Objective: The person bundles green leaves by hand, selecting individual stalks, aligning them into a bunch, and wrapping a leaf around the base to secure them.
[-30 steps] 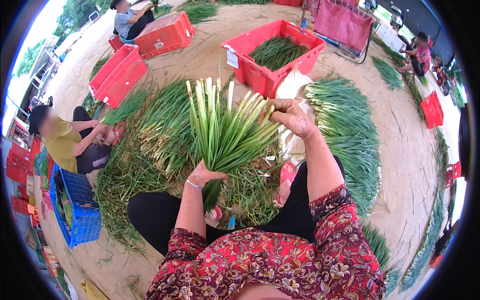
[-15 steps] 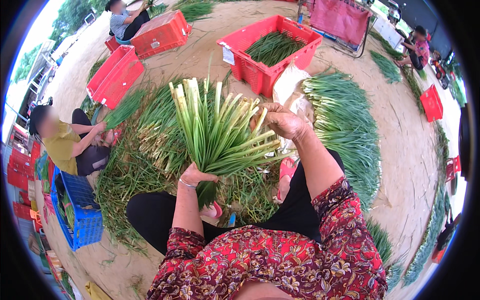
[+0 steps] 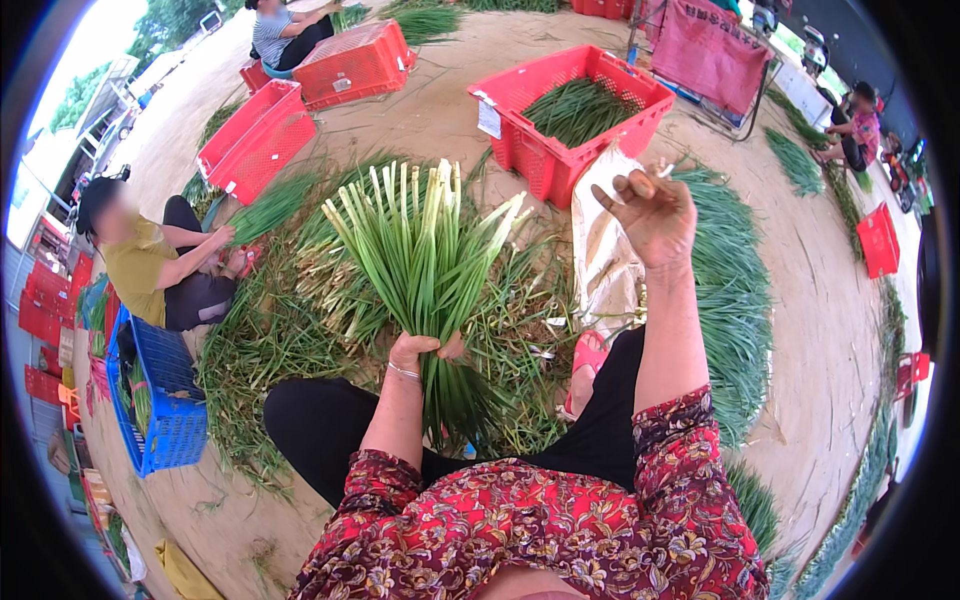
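Observation:
My left hand (image 3: 425, 352), with a bracelet at the wrist, is wrapped round a bunch of garlic chives (image 3: 425, 265). The pale stem ends fan out upward and away from me; the dark green leaf tips hang below the fist. My right hand (image 3: 655, 220) is raised to the right, apart from the bunch, its thumb spread and its other fingers partly bent. Small pale bits show by its fingertips; I cannot tell whether they touch it. Beneath that hand lies a pale sack (image 3: 605, 270), beside a long row of chives (image 3: 725, 310).
Loose chives and scraps (image 3: 260, 370) cover the ground before me. A red crate (image 3: 545, 165) holding chives stands ahead. A blue crate (image 3: 175, 430) and a seated person (image 3: 150, 255) handling chives are at left. More red crates (image 3: 262, 140) stand beyond.
My right hand has moved away from the bunch, to the right and farther out. The bunch in my left hand now stands more upright, its stems gathered closer. The whole view has shifted slightly.

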Motion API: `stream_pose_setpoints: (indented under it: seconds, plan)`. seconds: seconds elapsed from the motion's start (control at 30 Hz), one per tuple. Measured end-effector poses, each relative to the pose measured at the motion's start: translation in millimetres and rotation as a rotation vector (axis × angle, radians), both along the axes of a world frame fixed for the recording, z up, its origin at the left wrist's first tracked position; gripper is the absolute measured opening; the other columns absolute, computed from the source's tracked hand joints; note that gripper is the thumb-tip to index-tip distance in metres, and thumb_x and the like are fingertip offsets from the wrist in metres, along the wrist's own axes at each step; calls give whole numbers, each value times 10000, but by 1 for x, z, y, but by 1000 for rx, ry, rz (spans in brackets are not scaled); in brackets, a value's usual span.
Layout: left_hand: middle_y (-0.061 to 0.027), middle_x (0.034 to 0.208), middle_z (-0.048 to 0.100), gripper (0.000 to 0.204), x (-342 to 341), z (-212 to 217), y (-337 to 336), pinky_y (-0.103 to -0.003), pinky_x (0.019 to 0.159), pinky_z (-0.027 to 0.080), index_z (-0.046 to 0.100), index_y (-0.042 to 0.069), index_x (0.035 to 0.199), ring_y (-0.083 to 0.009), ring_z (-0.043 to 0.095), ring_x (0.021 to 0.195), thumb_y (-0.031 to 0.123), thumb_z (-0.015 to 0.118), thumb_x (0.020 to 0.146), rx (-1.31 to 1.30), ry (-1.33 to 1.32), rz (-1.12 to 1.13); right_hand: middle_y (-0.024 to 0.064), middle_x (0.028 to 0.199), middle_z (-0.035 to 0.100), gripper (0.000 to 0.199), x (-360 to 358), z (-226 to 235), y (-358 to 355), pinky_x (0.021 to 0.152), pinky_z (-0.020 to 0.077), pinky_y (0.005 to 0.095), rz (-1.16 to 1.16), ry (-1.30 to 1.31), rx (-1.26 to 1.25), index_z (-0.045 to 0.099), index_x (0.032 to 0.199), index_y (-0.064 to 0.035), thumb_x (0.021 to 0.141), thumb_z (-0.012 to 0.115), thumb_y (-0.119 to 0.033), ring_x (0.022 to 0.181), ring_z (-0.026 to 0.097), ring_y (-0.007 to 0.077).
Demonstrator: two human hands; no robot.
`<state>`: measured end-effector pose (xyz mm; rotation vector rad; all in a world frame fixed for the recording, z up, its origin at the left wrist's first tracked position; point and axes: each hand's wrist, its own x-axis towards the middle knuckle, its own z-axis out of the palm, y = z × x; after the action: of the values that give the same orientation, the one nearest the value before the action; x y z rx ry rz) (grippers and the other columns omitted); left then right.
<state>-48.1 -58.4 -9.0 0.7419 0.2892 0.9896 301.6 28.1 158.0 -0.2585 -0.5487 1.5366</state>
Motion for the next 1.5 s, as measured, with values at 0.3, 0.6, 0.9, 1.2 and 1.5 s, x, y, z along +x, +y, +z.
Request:
stream_pose_setpoints:
  seconds: [0.3, 0.6, 0.9, 1.2, 1.5]
  plan:
    - [-42, 671, 512, 488, -3, -5, 11, -330, 563, 303, 507, 6, 1177, -139, 422, 541, 171, 690, 756, 28, -113, 32, 176, 1230, 610, 493, -64, -89, 1, 938, 465, 377, 384, -2532, 64, 638, 1214, -136, 766, 703, -333, 1094, 598, 309]
    - [-66, 617, 497, 543, -10, -10, 17, -341, 567, 324, 493, -31, 1185, -168, 429, 535, 218, 698, 748, 116, 114, 11, 191, 708, 661, 193, -77, -100, 14, 753, 537, 436, -305, -2128, 228, 700, 705, -76, 745, 632, -252, 755, 667, 353]
    - [-147, 799, 639, 424, -5, 6, 8, -359, 611, 465, 593, -49, 1080, -244, 594, 648, -1, 720, 679, -118, 285, 234, 133, 720, 678, 246, -55, -20, 6, 691, 530, 404, -304, -2075, -63, 703, 755, -92, 678, 705, -326, 715, 672, 305]
    - [-113, 866, 672, 439, 13, -1, 11, -341, 627, 544, 577, -5, 1086, -220, 659, 689, -122, 725, 690, -181, 453, 305, 131, 818, 626, 117, -51, -32, 17, 651, 497, 430, -825, -1730, 350, 644, 849, -57, 760, 682, -124, 749, 631, 346]
    - [-87, 914, 672, 477, 32, 9, 1, -345, 649, 547, 585, 26, 1099, -200, 649, 728, -84, 750, 666, -78, 622, 220, 28, 1001, 546, 212, -84, -37, -3, 883, 368, 455, -541, -2172, 644, 702, 896, -147, 705, 750, -225, 1039, 476, 258]
